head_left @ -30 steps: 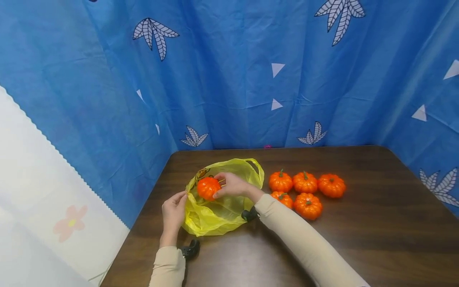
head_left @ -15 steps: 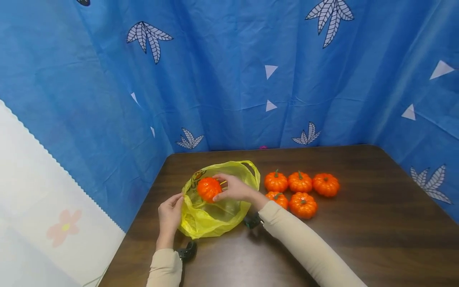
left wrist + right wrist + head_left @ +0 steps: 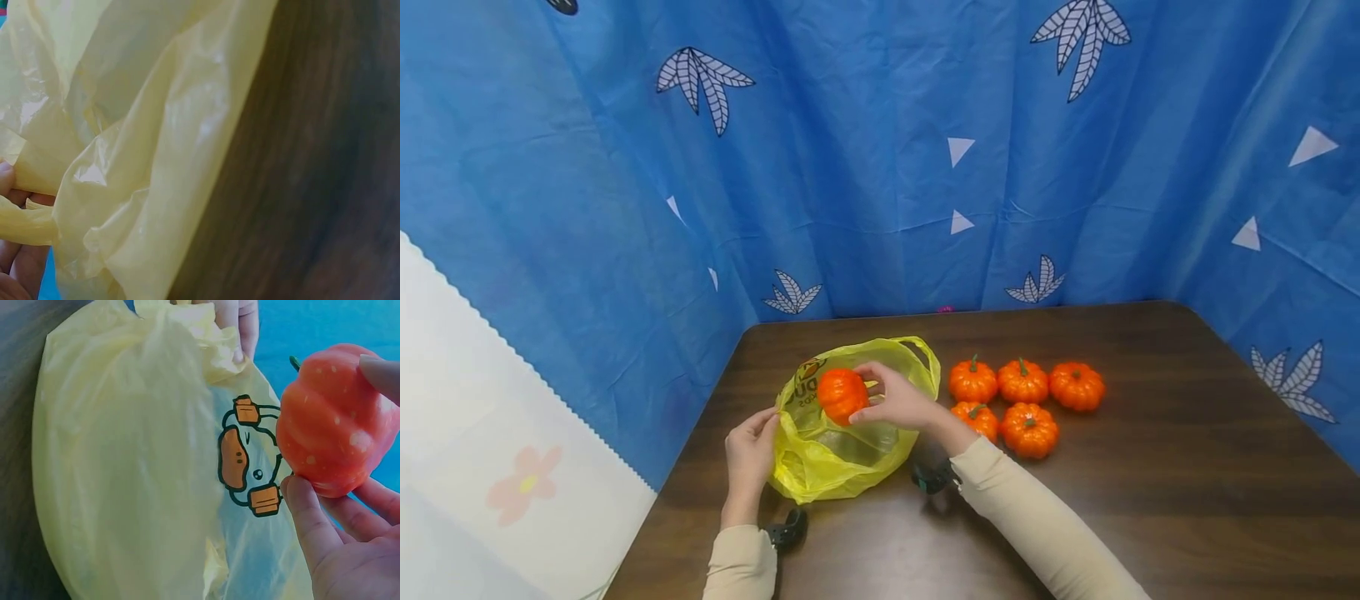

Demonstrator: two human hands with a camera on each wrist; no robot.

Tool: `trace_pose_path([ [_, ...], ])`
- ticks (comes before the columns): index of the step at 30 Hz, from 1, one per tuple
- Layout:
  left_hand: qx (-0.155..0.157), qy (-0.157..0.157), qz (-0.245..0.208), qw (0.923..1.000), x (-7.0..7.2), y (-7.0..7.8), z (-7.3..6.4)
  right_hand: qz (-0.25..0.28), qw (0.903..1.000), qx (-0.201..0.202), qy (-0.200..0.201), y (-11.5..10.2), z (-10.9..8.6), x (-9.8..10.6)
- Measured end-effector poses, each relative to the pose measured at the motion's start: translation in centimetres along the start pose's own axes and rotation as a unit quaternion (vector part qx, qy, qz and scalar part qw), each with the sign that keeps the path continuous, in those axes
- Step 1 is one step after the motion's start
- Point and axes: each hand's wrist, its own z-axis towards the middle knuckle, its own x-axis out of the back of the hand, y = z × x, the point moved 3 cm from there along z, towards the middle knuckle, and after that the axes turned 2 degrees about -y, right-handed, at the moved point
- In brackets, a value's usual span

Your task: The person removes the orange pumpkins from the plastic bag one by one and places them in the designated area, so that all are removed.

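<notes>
A yellow plastic bag [image 3: 827, 475] lies on the table with its mouth spread open and a cartoon print on its wall. My left hand [image 3: 751, 450] pinches the rim at the bag's left side; the left wrist view shows fingers [image 3: 6, 178] around a gathered strip of plastic. Over the mouth, my right hand [image 3: 898, 404] holds a small orange pumpkin [image 3: 841, 396] between thumb and fingers. A green stem tip [image 3: 294, 362] shows on this pumpkin in the right wrist view. The bottom of the bag is partly hidden by folds.
Several more orange pumpkins [image 3: 1030, 431] sit grouped right of the bag, one partly covered by the right forearm. The brown wooden table [image 3: 1187, 467] extends to the right. Blue curtains [image 3: 887, 167] hang behind, and a white cloth [image 3: 512, 400] is at left.
The right hand and its pumpkin have shifted slightly right over the bag, uncovering more of the print inside. The left hand keeps its grip on the rim. The head view has turned slightly.
</notes>
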Motion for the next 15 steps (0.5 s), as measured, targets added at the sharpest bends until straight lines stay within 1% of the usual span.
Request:
trace_pose_path([
  [8,0.001,-0.002,0.002,1.0,0.2,0.1,-0.1,0.023,0.9997,0.012,0.006,-0.1,-1.4,-0.3],
  [12,0.002,-0.005,-0.001,1.0,0.2,0.0,0.0,0.03,0.9993,0.023,0.008,-0.2,-2.2,-0.2],
  [15,0.004,-0.005,-0.003,1.0,0.1,-0.2,0.0,0.035,0.999,0.024,0.011,0.1,-2.9,0.0],
])
